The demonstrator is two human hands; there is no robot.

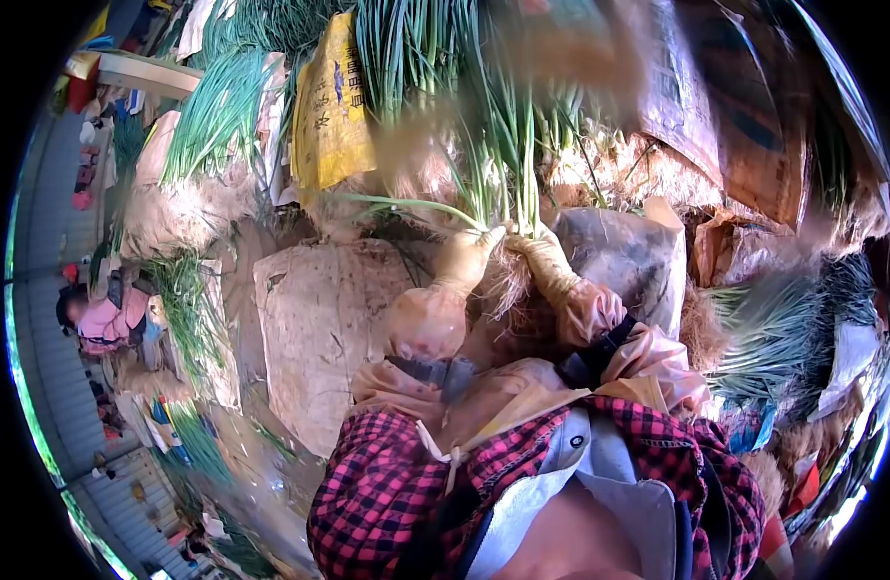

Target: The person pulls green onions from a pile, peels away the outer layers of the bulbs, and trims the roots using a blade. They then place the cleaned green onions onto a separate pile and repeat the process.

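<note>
My left hand (467, 262), in a pale yellow glove, is closed round the lower stems of some green onions (481, 184). One stalk sticks out sideways to the left from it. Close beside it, my right hand (545, 261), gloved alike, is closed on stems of the same bunch. Stringy pale roots (508, 280) hang down between both hands. The leaves point away from me, up toward the stacked onions. The fingertips partly hide one another, so how many stalks each hand holds cannot be made out.
A flat, dirty woven sack (319, 333) lies at left of my arms, and a dark plastic sheet (624, 256) at right. Heaps of green onions (218, 116) surround me, some beside a yellow printed sack (334, 106). Another person in pink (116, 314) sits far left. Blurry smears cover parts of the view.
</note>
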